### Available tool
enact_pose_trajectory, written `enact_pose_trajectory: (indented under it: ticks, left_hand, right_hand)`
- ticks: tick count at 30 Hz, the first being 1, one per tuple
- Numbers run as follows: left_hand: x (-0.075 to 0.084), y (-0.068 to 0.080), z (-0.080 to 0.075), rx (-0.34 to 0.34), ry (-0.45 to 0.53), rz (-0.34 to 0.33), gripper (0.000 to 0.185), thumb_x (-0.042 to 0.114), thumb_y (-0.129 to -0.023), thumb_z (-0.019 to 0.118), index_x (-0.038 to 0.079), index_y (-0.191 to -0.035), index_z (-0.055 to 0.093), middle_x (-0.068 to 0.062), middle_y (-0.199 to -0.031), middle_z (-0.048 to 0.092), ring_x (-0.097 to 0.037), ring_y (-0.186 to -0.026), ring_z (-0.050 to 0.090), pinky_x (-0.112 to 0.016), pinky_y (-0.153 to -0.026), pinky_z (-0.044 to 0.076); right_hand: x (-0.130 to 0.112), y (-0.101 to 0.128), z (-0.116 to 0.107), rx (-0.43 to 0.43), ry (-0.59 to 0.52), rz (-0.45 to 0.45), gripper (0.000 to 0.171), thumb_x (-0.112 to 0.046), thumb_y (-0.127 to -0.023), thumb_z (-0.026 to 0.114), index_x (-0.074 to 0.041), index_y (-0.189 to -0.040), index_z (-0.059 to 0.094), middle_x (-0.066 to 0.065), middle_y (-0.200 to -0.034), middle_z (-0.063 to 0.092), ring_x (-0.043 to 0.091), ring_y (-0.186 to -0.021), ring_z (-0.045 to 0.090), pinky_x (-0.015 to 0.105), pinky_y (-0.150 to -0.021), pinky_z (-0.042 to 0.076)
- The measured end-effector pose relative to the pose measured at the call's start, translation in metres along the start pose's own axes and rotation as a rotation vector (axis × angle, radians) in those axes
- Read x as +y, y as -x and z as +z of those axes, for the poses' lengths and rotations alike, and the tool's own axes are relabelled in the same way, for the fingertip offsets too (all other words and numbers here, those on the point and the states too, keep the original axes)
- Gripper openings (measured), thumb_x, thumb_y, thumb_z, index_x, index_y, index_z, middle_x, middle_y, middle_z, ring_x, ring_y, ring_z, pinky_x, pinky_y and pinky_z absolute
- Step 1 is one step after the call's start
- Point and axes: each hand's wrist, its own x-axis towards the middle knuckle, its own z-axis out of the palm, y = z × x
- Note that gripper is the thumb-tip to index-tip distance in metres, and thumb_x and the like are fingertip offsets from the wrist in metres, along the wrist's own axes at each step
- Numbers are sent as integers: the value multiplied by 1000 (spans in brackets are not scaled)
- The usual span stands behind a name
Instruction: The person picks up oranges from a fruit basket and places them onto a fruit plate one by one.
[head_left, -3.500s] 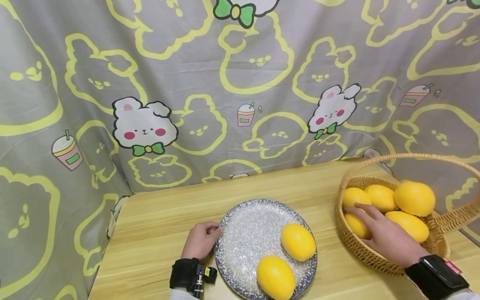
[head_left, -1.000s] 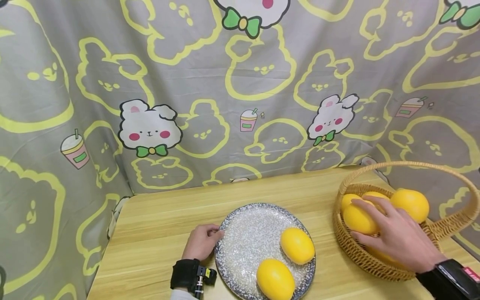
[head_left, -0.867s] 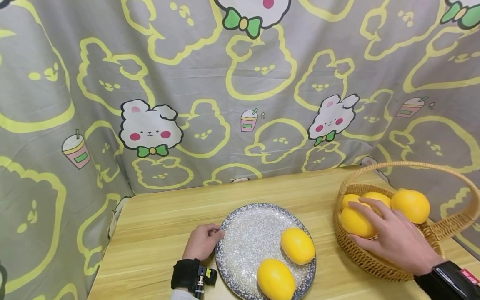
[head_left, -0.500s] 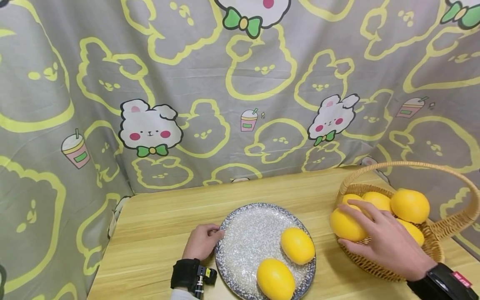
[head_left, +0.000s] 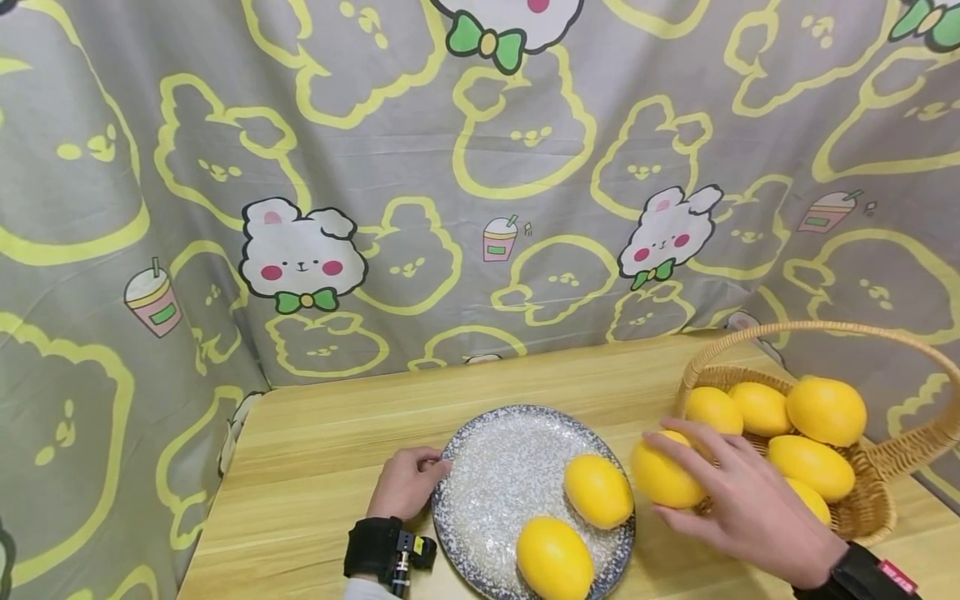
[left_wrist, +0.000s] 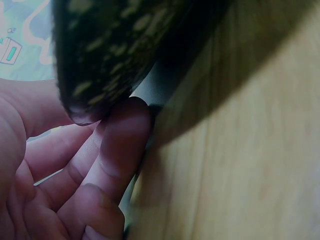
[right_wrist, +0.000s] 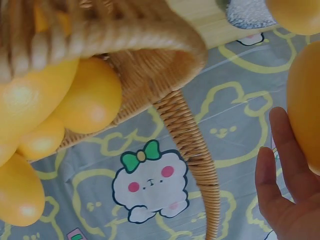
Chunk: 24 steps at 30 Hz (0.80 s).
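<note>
Just right of the plate [head_left: 498, 479], the right hand [head_left: 757, 508] grips a lemon [head_left: 660, 477], its long axis partly hidden. The left hand [head_left: 406, 483] pinches the plate's left edge; two other lemons [head_left: 553, 557] there point from far left to near right.

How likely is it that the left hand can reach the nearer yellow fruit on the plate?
Probably yes: only bare plate seems to separate the left hand from the nearer yellow fruit, though the hand pinches the plate and must let go first.
</note>
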Motion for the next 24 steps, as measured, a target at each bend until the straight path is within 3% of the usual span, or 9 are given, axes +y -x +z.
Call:
enact_pose_trajectory:
  ticks: [6,14,20,24]
  left_hand:
    - [-2,-1,1,3,0,-2,28,27,-97,70,9,-118,77,-2,-89,74,-14,-70,57,-28,-64,44]
    - [-2,-1,0,-2,-5,3,29,27,-97,70,9,-118,77,-2,-88,74,-14,-69,56,-27,-62,43]
    - [-1,0,0,-3,-1,1,30,28,-97,71,8,-119,77,-3,-91,75,-12,-71,57,-27,-64,44]
    - [-1,0,0,-5,-3,-1,30,28,-97,70,8,-119,77,-3,-93,76,-12,-73,58,-27,-65,44]
  right_hand:
    - [-8,3,2,18,-23,-30,69,-66,-86,73,-31,-143,60,3,-137,63,20,-111,62,36,-94,40]
    - [-20,7,7,4,-35,-62,80,-60,-71,89,-30,-141,62,-5,-130,63,9,-96,63,37,-76,53]
    - [-27,8,10,-18,-25,-55,79,-64,-72,86,-31,-139,63,-9,-130,63,9,-97,66,42,-80,55]
    - [-30,10,12,-51,-27,-35,79,-65,-71,86,-32,-138,63,-12,-129,62,6,-94,62,33,-73,54]
